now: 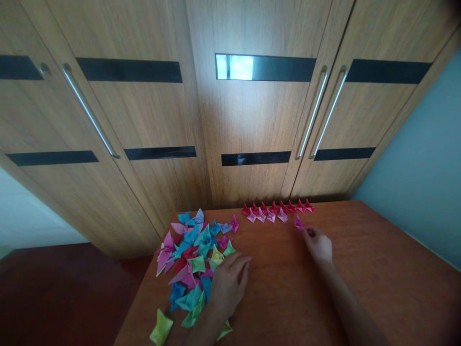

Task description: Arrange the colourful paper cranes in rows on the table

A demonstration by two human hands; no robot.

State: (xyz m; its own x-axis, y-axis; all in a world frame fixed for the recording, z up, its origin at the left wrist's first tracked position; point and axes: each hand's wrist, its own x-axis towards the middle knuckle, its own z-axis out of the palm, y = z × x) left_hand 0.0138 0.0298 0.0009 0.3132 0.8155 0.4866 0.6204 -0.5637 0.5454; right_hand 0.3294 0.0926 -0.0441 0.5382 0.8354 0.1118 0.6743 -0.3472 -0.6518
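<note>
My right hand (319,244) pinches a magenta folded-paper piece (298,222) near the right end of two rows at the table's back edge. The back row is of red paper pieces (273,207); in front of it stands a shorter row of light pink pieces (270,216). My left hand (232,278) is over the right side of a mixed pile of folded paper (196,240) in blue, green, pink and red. Its fingers are bent, and whether anything is between them cannot be made out.
The brown wooden table (273,288) stands against a wardrobe (151,110) with metal handles and dark strips. A yellow-green paper piece (162,328) lies near the table's left edge. A pale blue wall (425,168) is at the right.
</note>
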